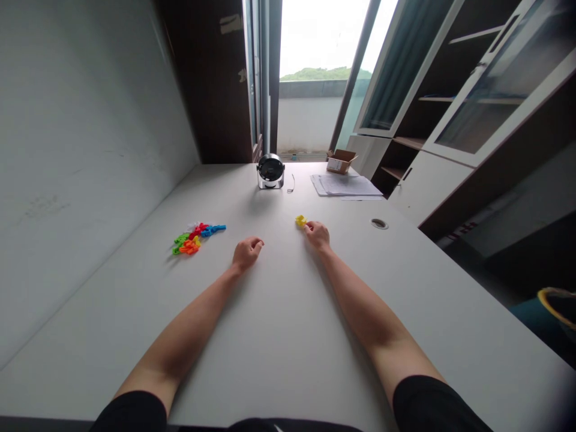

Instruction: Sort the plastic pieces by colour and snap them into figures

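Observation:
My right hand (317, 234) rests on the white table, its thumb and fingers closed at the edge of a small cluster of yellow plastic pieces (300, 221). These look like clips, but their exact kind is too small to make out. To the left, my left hand (247, 252) lies on the tabletop with its fingers curled and pressed together, and nothing shows in them. Farther left is a heap of colourful plastic clip-like pieces (191, 245), in green, orange, red, blue and white, with a little yellow among them.
A round black device on a metal stand (270, 169) is at the back, beside a thin short cord (291, 185). Papers (348, 185) and an open cardboard box (341, 161) sit back right. The table (270, 336) has a round cable hole (379, 224); a wall borders its left.

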Demonstrator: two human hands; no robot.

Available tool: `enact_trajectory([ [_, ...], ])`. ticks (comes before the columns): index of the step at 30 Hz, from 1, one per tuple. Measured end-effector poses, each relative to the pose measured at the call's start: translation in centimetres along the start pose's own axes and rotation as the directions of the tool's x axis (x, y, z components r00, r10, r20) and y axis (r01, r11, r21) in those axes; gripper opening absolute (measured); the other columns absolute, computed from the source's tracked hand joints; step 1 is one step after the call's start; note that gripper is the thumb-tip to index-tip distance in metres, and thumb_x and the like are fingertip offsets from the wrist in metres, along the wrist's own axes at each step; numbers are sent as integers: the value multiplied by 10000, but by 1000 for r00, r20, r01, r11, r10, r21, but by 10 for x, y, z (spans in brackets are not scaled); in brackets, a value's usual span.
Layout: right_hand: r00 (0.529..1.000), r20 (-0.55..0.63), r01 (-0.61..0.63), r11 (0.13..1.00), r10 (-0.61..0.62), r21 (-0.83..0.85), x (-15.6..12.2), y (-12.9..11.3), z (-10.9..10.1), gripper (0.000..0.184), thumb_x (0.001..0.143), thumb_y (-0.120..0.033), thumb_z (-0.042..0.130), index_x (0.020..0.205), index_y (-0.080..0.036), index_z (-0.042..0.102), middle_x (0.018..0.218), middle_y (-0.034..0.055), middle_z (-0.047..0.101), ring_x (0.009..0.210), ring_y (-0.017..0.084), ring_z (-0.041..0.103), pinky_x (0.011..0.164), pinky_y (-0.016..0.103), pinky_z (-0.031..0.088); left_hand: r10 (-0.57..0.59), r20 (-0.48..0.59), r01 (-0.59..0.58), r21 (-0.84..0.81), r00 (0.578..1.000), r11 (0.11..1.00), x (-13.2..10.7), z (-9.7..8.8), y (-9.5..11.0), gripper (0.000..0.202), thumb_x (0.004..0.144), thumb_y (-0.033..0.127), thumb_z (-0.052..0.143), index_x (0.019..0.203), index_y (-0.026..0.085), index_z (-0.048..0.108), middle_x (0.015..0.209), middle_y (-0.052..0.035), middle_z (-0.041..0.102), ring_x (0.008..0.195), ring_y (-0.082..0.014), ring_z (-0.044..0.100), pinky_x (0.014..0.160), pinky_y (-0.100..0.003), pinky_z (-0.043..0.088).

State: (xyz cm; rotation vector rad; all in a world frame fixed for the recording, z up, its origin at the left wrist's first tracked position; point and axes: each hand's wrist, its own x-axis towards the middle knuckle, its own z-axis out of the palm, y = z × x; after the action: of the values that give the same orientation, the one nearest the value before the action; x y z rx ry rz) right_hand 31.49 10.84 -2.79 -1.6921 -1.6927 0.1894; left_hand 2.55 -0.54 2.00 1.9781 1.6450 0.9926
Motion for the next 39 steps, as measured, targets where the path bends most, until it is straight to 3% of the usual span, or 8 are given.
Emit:
enact_trajectory([
  [3,1000,7,11,1000,-11,21,0,0,0,261,884,-362,533,904,-193,731,895,46,677,823,175,565,754,260,376,-138,-194,157,85,971,984,11,-19,-16,244,898,289,475,904,213,707,887,-48,709,808,-198,604,782,-306,436],
  [8,999,3,37,998,-37,58,-2,-3,-2,298,903,-384,501,890,-188,725,875,40,674,799,170,564,726,257,376,-206,-510,385,274,835,881,19,-57,-51,211,875,260,506,967,210,689,1111,-122,652,1122,-326,512,990,-486,358],
  [14,996,-20,87,991,-86,98,-6,-8,-3,275,907,-382,508,862,-199,709,809,14,664,721,156,554,679,255,367,-266,-584,532,346,767,773,15,-77,-80,266,822,216,547,1070,201,643,1251,-171,546,1202,-387,423,994,-576,315],
  [17,994,-12,110,988,-110,105,-8,-11,-3,260,910,-372,513,885,-205,711,785,2,663,694,151,554,664,253,366,-277,-561,539,378,780,753,15,-77,-81,266,827,198,526,1070,201,635,1242,-170,540,1204,-384,415,994,-578,316],
  [25,983,54,171,980,-177,105,-15,-28,-7,221,904,-314,526,893,-202,716,807,17,679,716,161,581,697,253,396,-137,-395,321,451,908,832,16,-55,-66,314,797,162,534,1080,201,663,1212,-143,547,1173,-328,461,997,-448,398],
  [30,957,127,242,960,-260,142,-25,-48,-9,170,909,-241,543,902,-201,707,854,30,688,755,166,591,724,255,405,-112,-476,339,425,873,839,14,-59,-65,251,828,227,548,1047,198,667,1255,-154,538,1249,-372,395,1061,-552,314],
  [35,842,309,388,895,-441,220,-44,-75,-4,119,898,-207,588,876,-201,705,853,31,666,717,142,570,677,230,392,-151,-417,347,448,896,824,11,-56,-67,259,793,249,610,1040,199,666,1319,-167,521,1292,-379,368,1094,-603,246],
  [39,780,321,460,840,-537,286,-55,-88,1,109,890,-189,603,870,-208,708,843,26,642,740,134,563,698,220,397,-95,-366,283,506,926,815,11,-43,-65,276,793,252,619,1061,198,659,1378,-159,493,1318,-359,355,1116,-567,243],
])
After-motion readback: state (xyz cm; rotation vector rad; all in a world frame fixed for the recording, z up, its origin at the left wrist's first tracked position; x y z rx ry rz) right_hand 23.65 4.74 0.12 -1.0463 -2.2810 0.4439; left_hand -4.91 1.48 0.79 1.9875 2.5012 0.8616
